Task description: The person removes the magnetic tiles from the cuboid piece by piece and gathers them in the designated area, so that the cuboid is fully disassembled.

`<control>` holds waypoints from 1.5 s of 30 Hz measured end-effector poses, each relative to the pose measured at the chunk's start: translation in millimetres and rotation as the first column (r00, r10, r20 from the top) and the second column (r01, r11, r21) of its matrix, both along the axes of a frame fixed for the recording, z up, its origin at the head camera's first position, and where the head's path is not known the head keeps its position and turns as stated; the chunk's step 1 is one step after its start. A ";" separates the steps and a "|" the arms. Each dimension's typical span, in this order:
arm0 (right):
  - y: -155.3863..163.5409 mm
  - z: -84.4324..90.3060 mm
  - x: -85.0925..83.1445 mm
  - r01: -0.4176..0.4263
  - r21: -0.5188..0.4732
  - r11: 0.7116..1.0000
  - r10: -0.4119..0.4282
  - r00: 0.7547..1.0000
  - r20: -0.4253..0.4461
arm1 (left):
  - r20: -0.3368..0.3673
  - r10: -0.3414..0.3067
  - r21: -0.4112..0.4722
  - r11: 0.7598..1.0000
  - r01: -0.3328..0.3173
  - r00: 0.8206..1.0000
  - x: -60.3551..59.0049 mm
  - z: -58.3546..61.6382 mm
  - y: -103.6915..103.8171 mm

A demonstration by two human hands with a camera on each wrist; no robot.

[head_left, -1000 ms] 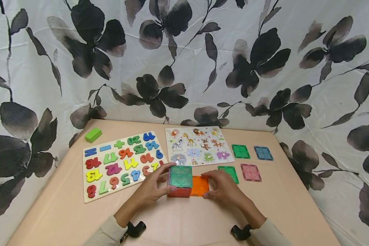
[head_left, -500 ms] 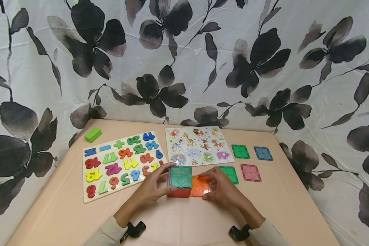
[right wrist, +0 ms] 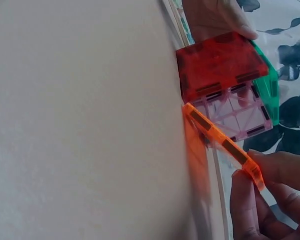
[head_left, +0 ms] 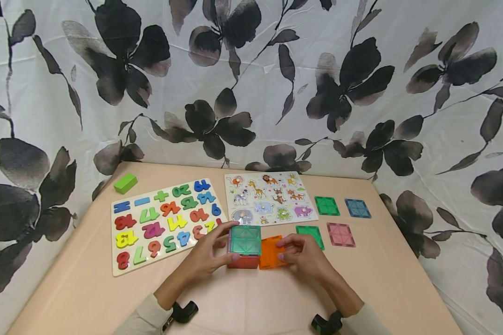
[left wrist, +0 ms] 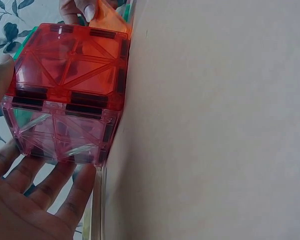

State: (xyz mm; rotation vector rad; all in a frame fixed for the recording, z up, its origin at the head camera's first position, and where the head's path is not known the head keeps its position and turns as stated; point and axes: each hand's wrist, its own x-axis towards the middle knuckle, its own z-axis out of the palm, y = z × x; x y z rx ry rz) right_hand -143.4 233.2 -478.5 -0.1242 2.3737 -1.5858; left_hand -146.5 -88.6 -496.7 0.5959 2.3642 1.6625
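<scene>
A cube of magnetic tiles [head_left: 245,245] with a green top and a red front stands on the table near its front middle. My left hand [head_left: 223,245] holds its left side, thumb behind and fingers in front. The left wrist view shows the cube's red and pink faces [left wrist: 67,95] with my fingers [left wrist: 45,192] lying against the pink one. An orange tile [head_left: 271,251] leans against the cube's right foot. My right hand [head_left: 286,249] pinches its raised outer edge. In the right wrist view the orange tile [right wrist: 222,145] slants up from the table beside the cube [right wrist: 219,62].
A number puzzle board [head_left: 163,223] lies to the left and an animal puzzle board [head_left: 268,197] behind the cube. Loose tiles lie to the right: green [head_left: 311,234], pink [head_left: 340,234], green [head_left: 327,205] and blue [head_left: 357,208]. A green block [head_left: 125,183] sits far left. Flowered cloth hangs behind.
The orange tile lay flat beside the cube; my right hand has lifted its outer edge, so it now tilts up toward the cube. My left hand has stayed on the cube.
</scene>
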 end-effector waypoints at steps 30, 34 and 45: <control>199.1 2.7 0.3 0.399 -0.275 0.875 -0.403 0.914 0.047 | -0.027 0.009 -0.012 1.000 -0.009 1.000 -1.1 -2.1 -1.1; 226.8 -1.9 -2.2 0.503 -0.259 0.824 -0.485 0.864 0.134 | -0.022 0.007 -0.009 1.000 -0.007 1.000 -0.8 -2.0 -0.8; 261.5 -12.9 -8.3 0.625 -0.079 0.777 -0.610 0.778 0.151 | -0.011 0.004 -0.003 1.000 -0.004 1.000 -0.9 -1.7 0.2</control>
